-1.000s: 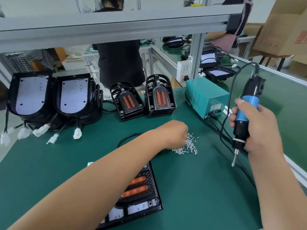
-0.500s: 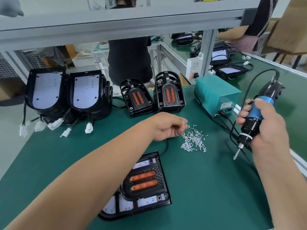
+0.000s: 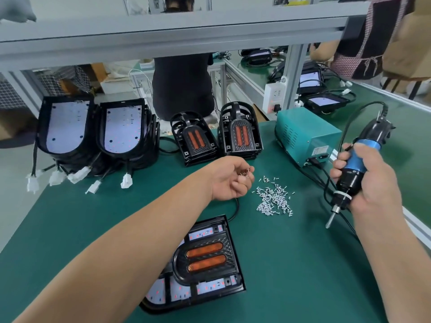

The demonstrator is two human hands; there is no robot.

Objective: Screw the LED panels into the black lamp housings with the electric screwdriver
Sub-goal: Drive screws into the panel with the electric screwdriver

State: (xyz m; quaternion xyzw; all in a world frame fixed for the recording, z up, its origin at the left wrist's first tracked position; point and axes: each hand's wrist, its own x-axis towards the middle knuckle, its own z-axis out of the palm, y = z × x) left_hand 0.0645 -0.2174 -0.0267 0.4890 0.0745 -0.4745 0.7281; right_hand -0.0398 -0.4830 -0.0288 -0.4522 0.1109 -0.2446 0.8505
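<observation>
The right hand (image 3: 370,183) is wrapped round the blue barrel of the electric screwdriver (image 3: 354,169), fingers curled fast on it, which is the sensible hold: the tool looks stiff and moderately heavy, with a cord off its top that will tug, so a full grip at mid-body should keep the bit steady. Its long axis is tilted, the bit (image 3: 328,223) pointing down and slightly toward the left hand, the cord end up and away from the person. The left hand (image 3: 229,180) is turned palm-up with fingers curled in, pinching what seem to be a few screws (image 3: 247,172) at the fingertips, though their number is too small to tell. Just to the right of that hand, between the two hands, lies the pile of screws (image 3: 274,199) loose on the green table (image 3: 291,276); they are tiny, light and likely to roll or slip, best taken one at a time by fingertip pinch. The lamp housing (image 3: 229,255) to be worked lies flat on the table, nearer the person than the left hand and partly under its forearm, with the LED panel (image 3: 211,285) seated in it. Its long axis runs across the person, square end toward the right hand's side, rounded end hidden beneath the forearm. The housing should be rigid and fairly light, so it may skate under the driver; steady it by the black rim, keeping off the thin panel, which is probably fragile
</observation>
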